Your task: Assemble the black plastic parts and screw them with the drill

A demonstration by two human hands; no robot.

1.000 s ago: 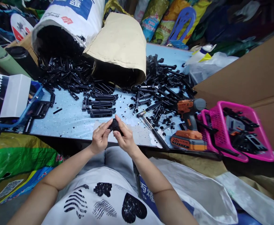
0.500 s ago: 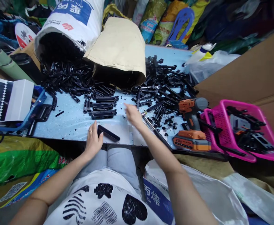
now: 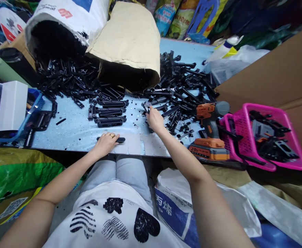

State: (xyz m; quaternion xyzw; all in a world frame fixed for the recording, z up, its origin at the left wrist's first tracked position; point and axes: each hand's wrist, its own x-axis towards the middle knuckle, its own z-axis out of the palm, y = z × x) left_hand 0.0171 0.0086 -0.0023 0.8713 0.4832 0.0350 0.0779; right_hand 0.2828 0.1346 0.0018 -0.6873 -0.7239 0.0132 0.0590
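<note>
My left hand [image 3: 106,144] is closed over a narrow black plastic bar [image 3: 120,140] at the table's front edge; the bar's two ends stick out beside the fingers. My right hand [image 3: 155,119] reaches forward to the near edge of the right-hand pile, its fingers pinched at a small black plastic part [image 3: 146,106]. That part is mostly covered by the fingertips. Between the hands and further back, several assembled black folding arms [image 3: 111,112] lie stacked in a neat row. Beside my right hand spreads a heap of loose black arms [image 3: 184,86].
A cordless drill [image 3: 211,131] stands upright right of my right forearm, beside a pink basket [image 3: 244,137] of parts. A white sack [image 3: 71,20] and a beige sack [image 3: 130,38] open toward me at the back. A blue basket [image 3: 33,110] sits left.
My left hand has closed over the bar, which has turned more level. My right hand has moved slightly right, to the parts at the pile. The view has shifted a little.
</note>
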